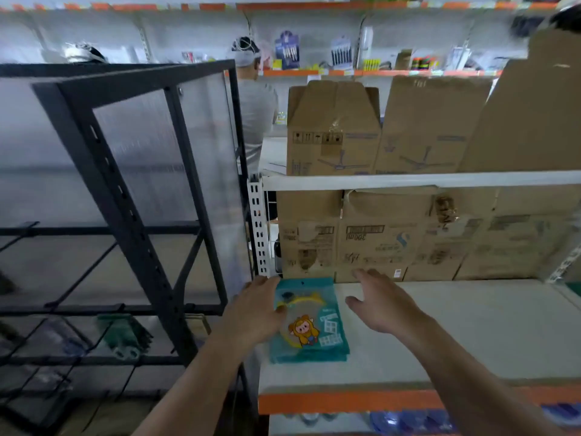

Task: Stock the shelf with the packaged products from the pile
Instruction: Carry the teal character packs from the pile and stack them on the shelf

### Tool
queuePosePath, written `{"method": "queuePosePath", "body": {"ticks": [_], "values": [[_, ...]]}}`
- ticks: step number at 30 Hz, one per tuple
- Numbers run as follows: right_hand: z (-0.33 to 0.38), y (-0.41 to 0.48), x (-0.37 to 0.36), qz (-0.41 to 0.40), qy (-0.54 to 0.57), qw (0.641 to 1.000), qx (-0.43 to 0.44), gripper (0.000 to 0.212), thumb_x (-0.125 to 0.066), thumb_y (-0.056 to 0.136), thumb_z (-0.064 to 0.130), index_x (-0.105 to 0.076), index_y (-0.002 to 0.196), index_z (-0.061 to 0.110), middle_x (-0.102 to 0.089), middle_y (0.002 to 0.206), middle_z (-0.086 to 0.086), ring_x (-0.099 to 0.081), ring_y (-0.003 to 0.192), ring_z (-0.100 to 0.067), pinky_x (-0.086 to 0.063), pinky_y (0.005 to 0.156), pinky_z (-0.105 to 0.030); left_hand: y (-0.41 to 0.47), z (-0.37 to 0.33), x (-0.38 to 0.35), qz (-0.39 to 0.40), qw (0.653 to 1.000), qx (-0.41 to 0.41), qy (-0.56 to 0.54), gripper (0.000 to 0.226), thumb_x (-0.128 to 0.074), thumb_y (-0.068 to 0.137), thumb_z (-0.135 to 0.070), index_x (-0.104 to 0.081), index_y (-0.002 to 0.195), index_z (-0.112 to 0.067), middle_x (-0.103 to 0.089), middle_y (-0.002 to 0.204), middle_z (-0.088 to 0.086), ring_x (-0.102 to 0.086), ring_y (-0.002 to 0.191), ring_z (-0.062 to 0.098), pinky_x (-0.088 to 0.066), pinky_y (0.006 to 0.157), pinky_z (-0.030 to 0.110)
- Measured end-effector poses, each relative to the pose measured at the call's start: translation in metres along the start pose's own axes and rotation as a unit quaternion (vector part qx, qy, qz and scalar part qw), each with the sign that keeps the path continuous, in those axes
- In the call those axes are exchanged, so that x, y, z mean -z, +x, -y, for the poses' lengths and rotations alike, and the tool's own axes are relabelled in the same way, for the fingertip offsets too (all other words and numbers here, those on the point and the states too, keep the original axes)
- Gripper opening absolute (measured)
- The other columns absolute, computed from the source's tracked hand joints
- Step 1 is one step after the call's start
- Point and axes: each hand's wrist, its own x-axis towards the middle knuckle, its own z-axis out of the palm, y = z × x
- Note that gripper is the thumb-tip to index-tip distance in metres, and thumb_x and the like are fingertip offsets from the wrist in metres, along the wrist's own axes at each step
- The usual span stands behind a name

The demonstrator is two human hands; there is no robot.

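Observation:
A stack of teal packaged products [314,325] with a yellow cartoon figure lies flat at the left end of the white shelf [471,335]. My left hand [256,309] rests on the stack's left edge, fingers relaxed, thumb touching the top pack. My right hand [382,302] hovers open just right of the stack, fingers spread, holding nothing. The pile the packs come from is out of view.
Worn cardboard boxes [377,237] line the back of the shelf, with more boxes [333,130] on the level above. A black metal rack [132,215] stands at left. A person [254,99] stands behind it. The shelf's front edge is orange [345,401].

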Motion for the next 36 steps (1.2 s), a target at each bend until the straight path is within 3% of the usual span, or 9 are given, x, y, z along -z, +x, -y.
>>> {"method": "queuePosePath", "body": {"ticks": [4,9,15,21,26,30,36], "values": [[0.021,-0.067,0.046,-0.045,-0.042,0.996,0.060,0.060,-0.053,0.100,0.046,-0.029,0.153,0.033,-0.042,0.154,0.008,-0.044,0.137,-0.021,-0.044,0.104,-0.038,-0.046,-0.040,0.035,-0.068,0.997,-0.019,0.001,0.060,-0.052,0.099,-0.044,-0.030,0.153,-0.029,-0.039,0.152,-0.001,-0.040,0.138,0.022,-0.043,0.110,0.045],[0.007,-0.141,0.057,-0.101,-0.047,0.987,0.113,0.069,-0.052,0.099,0.052,-0.019,0.156,0.032,-0.031,0.159,0.010,-0.037,0.144,-0.018,-0.031,0.116,-0.034,-0.124,-0.079,0.029,-0.144,0.989,-0.010,0.016,0.060,-0.043,0.097,-0.058,-0.030,0.151,-0.034,-0.036,0.152,-0.009,-0.034,0.142,0.020,-0.038,0.113,0.044],[-0.032,-0.201,0.043,-0.101,-0.048,0.988,0.111,0.061,-0.050,0.099,0.048,-0.027,0.152,0.029,-0.040,0.152,0.007,-0.041,0.139,-0.018,-0.031,0.112,-0.032,-0.191,-0.105,0.000,-0.143,0.990,-0.005,0.016,0.055,-0.051,0.098,-0.049,-0.034,0.149,-0.036,-0.035,0.151,-0.013,-0.029,0.144,0.016,-0.032,0.117,0.039],[-0.044,-0.245,0.043,-0.096,-0.058,0.989,0.094,0.065,-0.047,0.101,0.050,-0.020,0.156,0.027,-0.029,0.161,0.006,-0.031,0.147,-0.017,-0.024,0.118,-0.032,-0.235,-0.119,-0.011,-0.118,0.992,0.005,0.051,0.065,-0.047,0.099,-0.052,-0.020,0.156,-0.036,-0.023,0.162,-0.009,-0.016,0.152,0.017,-0.018,0.124,0.040],[-0.038,-0.276,0.040,-0.098,-0.062,0.991,0.073,0.067,-0.046,0.101,0.050,-0.019,0.158,0.028,-0.030,0.160,0.008,-0.031,0.146,-0.015,-0.025,0.117,-0.030,-0.249,-0.125,-0.001,-0.116,0.991,-0.040,0.045,0.068,-0.048,0.099,-0.052,-0.017,0.157,-0.039,-0.021,0.163,-0.018,-0.014,0.152,0.010,-0.018,0.126,0.040],[-0.036,-0.290,0.041,-0.112,-0.086,0.988,0.054,0.067,-0.046,0.101,0.049,-0.020,0.159,0.028,-0.028,0.163,0.005,-0.026,0.150,-0.015,-0.020,0.121,-0.031,-0.252,-0.129,0.009,-0.139,0.986,-0.077,0.047,0.063,-0.050,0.099,-0.050,-0.024,0.155,-0.036,-0.024,0.162,-0.017,-0.017,0.151,0.010,-0.020,0.123,0.039],[-0.048,-0.329,0.044,-0.139,-0.089,0.986,-0.002,0.066,-0.043,0.103,0.049,-0.018,0.160,0.027,-0.023,0.166,0.004,-0.022,0.152,-0.015,-0.017,0.122,-0.031,-0.257,-0.146,0.004,-0.115,0.981,-0.150,0.033,0.060,-0.044,0.102,-0.052,-0.023,0.156,-0.035,-0.020,0.162,-0.014,-0.014,0.151,0.011,-0.018,0.123,0.037]]}}
